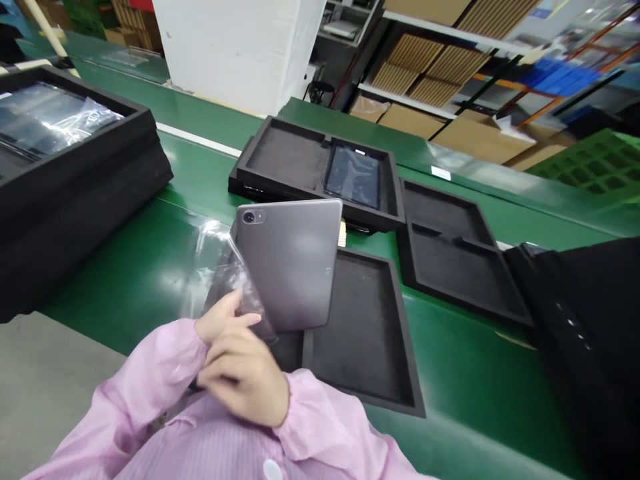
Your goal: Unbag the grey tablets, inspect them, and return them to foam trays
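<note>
Tablet (287,263) tilts above the foam tray (365,333), one corner in a clear bag (215,267); my left grip (223,321) pinches bag to edge, lightly (scratches show), and my right grip (243,373) curls close, its hold unclear.

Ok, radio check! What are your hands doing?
Left hand, right hand on grey tablet, tilted up. Clear plastic bag bunched at its corner. Black foam tray underneath.

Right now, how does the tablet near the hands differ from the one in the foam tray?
The tablet near the left hand and right hand shows its grey back and camera; the tablet in the foam tray shows a dark screen. The first is tilted up over another tray; the second lies flat in its recess. Both are thin rectangular slabs.
</note>
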The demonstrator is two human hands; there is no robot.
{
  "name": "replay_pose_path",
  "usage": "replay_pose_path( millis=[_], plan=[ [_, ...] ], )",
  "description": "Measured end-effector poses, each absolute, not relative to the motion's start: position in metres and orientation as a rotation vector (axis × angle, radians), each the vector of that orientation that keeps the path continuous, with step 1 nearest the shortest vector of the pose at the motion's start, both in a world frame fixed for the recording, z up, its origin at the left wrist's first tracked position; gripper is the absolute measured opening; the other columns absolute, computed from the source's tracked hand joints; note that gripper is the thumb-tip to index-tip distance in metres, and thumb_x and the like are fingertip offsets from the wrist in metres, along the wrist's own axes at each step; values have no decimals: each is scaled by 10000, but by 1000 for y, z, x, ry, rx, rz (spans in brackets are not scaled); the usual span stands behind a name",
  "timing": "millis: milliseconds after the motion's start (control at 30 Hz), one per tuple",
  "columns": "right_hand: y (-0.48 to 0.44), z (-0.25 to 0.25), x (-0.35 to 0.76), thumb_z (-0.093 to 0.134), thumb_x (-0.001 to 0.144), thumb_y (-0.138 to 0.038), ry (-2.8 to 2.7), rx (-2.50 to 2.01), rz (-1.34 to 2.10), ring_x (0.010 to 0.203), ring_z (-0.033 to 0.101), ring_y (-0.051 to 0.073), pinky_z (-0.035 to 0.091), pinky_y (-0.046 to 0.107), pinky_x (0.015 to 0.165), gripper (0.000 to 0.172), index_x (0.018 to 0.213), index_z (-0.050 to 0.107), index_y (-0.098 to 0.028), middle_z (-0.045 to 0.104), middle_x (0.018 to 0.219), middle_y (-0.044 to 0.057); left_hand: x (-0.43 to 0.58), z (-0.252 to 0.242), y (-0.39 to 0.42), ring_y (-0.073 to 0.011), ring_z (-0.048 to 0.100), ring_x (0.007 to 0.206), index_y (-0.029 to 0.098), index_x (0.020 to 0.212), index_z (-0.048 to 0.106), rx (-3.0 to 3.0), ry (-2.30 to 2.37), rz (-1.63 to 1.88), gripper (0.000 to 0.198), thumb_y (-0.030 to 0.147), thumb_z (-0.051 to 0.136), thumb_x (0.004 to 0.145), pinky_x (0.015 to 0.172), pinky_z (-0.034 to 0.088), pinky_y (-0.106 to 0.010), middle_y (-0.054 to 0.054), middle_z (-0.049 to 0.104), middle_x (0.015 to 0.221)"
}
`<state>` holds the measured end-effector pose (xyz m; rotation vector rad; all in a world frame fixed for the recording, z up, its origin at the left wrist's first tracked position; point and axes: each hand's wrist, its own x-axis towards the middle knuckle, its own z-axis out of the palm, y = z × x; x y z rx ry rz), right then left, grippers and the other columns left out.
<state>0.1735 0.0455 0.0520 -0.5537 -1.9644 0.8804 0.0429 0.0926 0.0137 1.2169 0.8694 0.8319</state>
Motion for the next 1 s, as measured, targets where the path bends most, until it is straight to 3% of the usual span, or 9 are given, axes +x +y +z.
replay_pose_path(
  millis=[100, 233, 400, 600, 733, 833, 933, 1000],
  plan=[
    [37, 33, 158, 665, 896, -263, -2000, -375, 986, 784, 662, 132, 540, 286, 825, 154, 746, 657, -226, 743, 782, -13, 42, 17, 95, -298, 615, 1218, 160, 1207, 601, 1265, 846, 835, 470, 373, 735, 809, 1111, 449, -452, -129, 672, 1267],
    [39, 22, 154, 697, 873, -262, -2081, -375, 1075, 783, 671, 108, 524, 277, 904, 131, 760, 662, -206, 751, 815, -12, 41, 17, 97, -282, 646, 1168, 149, 1198, 604, 1197, 770, 835, 464, 365, 738, 810, 1079, 475, -447, -136, 689, 1231],
    [54, 55, 167, 702, 885, -292, -1918, -299, 1272, 814, 686, 123, 554, 265, 884, 170, 751, 673, -191, 744, 810, 21, 33, 13, 95, -273, 693, 1041, 141, 1207, 595, 1066, 807, 794, 533, 365, 785, 763, 998, 522, -432, -109, 727, 1109],
    [79, 98, 273, 741, 847, -302, -1201, -1040, 1022, 823, 699, 158, 573, 300, 788, 75, 831, 726, -231, 735, 834, 17, 33, 0, 96, -234, 687, 1055, 178, 1150, 629, 952, 786, 884, 510, 319, 839, 707, 977, 533, -346, -72, 730, 1115],
    [70, 70, 324, 783, 766, -435, -811, -1289, 811, 857, 701, 176, 569, 360, 880, 344, 1025, 718, -218, 733, 912, 40, 37, -1, 98, -235, 676, 1102, 179, 1159, 631, 904, 775, 912, 535, 300, 855, 689, 990, 527, -332, -88, 719, 1167],
    [46, 33, 304, 769, 740, -548, -710, -1230, 943, 905, 708, 213, 572, 404, 899, 503, 1112, 685, -219, 733, 1011, 77, 38, 3, 97, -262, 670, 1120, 175, 1170, 618, 855, 816, 903, 572, 325, 863, 675, 986, 538, -364, -106, 714, 1180],
    [26, 7, 256, 769, 742, -554, -751, -1117, 1238, 1050, 690, 267, 546, 462, 974, 551, 1157, 663, -206, 732, 1096, 106, 40, 5, 94, -284, 655, 1155, 178, 1216, 591, 882, 865, 866, 632, 368, 858, 676, 1015, 530, -402, -122, 699, 1220],
    [22, 2, 232, 752, 777, -508, -658, -1153, 1138, 1094, 677, 265, 529, 474, 1008, 511, 1168, 651, -196, 731, 1122, 102, 43, 8, 91, -290, 642, 1179, 174, 1256, 576, 990, 871, 789, 656, 407, 836, 701, 1034, 520, -405, -136, 683, 1253]
  ],
)
